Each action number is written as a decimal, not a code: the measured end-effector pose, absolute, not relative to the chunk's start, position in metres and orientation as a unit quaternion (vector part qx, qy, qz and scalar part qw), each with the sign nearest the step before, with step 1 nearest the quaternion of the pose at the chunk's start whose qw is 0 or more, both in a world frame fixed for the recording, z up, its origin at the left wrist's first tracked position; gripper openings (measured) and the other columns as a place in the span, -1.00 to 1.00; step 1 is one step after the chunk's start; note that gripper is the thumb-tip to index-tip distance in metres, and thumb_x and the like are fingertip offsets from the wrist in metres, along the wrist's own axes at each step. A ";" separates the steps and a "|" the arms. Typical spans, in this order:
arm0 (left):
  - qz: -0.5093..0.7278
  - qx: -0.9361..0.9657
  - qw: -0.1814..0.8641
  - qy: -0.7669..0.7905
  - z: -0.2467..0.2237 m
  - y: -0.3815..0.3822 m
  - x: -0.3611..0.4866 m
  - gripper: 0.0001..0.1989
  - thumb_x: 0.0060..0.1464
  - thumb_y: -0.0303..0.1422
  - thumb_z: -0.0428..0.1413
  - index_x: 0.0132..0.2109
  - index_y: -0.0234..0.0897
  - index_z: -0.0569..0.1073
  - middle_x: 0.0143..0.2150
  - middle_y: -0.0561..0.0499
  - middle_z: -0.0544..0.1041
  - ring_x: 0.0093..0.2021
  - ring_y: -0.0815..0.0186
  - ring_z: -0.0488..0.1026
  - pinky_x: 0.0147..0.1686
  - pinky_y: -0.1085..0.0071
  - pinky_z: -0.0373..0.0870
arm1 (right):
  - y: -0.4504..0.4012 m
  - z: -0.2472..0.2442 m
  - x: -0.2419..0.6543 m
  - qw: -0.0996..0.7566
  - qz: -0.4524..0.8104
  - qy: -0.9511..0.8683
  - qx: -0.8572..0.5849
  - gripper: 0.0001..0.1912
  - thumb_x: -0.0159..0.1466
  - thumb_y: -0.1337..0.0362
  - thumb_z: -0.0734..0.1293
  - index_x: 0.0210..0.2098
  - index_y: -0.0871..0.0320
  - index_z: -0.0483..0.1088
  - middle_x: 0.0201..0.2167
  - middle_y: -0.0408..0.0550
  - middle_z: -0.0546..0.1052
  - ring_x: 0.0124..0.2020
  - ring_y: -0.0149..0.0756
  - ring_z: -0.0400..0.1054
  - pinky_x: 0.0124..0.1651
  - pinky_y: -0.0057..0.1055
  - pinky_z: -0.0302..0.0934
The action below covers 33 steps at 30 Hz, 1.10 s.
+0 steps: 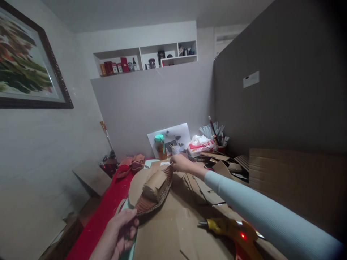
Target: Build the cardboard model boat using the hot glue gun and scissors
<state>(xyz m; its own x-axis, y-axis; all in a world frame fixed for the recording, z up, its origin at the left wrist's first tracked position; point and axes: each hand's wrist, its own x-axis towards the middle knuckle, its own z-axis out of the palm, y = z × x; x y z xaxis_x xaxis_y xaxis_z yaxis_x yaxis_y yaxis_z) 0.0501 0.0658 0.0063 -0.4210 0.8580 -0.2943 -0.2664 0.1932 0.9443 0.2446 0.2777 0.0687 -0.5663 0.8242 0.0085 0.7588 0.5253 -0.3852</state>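
Observation:
A cardboard model boat (156,186) with a rounded canopy and ribbed brown ends lies slantwise between my hands, over the cardboard-covered table. My left hand (119,229) pinches its near tip between thumb and fingers. At the far tip, my right hand (181,163) has its fingers closed on the boat's edge. A rounded flat cardboard piece (135,182) shows beside the boat on the left. To the right of the boat, a yellow and red hot glue gun (230,229) lies with its red light lit and its nozzle pointing left.
Behind the boat stand a bottle with a turquoise lid (160,146), a propped picture sheet (177,131) and a red-white tissue pack (200,144). Cardboard scraps (217,157) pile up at right, near a cup of glue sticks and pens (221,147). Red cloth (101,216) covers the left edge.

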 end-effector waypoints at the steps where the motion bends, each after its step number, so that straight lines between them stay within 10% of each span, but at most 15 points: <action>1: 0.580 0.249 0.484 0.606 0.004 0.066 0.052 -0.61 -0.25 -0.19 0.44 -0.39 -0.29 0.44 -0.51 0.07 0.48 -0.63 0.52 0.26 -0.70 0.66 0.09 | 0.279 0.065 0.244 0.102 0.180 -0.866 -0.455 -0.68 0.41 0.17 0.36 0.07 0.21 0.41 0.02 0.05 0.49 -0.07 -0.16 0.46 -0.05 -0.15 0.43; 15: 0.540 0.316 0.533 0.570 -0.010 0.067 0.052 -0.47 -0.27 0.08 0.39 -0.54 -0.30 0.43 -0.74 0.26 0.13 -0.73 0.64 -0.15 -0.76 0.65 -0.28 | 0.278 0.046 0.245 0.151 0.234 -0.873 -0.400 -0.69 0.41 0.18 0.35 0.08 0.18 0.40 0.04 0.05 0.48 -0.04 -0.15 0.45 -0.01 -0.11 0.42; 33: 0.594 0.358 0.376 0.614 -0.015 0.074 0.002 -0.59 0.05 -0.01 0.22 -0.41 -0.28 0.36 -0.61 0.19 0.36 -0.71 0.59 0.05 -0.71 0.65 -0.13 | 0.225 0.068 0.298 0.274 0.313 -0.819 -0.394 -0.84 0.39 0.22 0.36 -0.19 0.23 0.44 -0.25 -0.09 0.52 -0.27 -0.30 0.44 -0.19 -0.29 0.39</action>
<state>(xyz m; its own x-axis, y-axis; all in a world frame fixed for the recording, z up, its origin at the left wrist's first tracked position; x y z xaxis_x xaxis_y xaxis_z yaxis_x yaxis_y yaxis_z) 0.0024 0.0737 -0.0149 -0.4610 0.8866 -0.0366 -0.0074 0.0374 0.9993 0.2982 0.2246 0.0677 -0.5391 0.8178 0.2014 0.4746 0.4925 -0.7295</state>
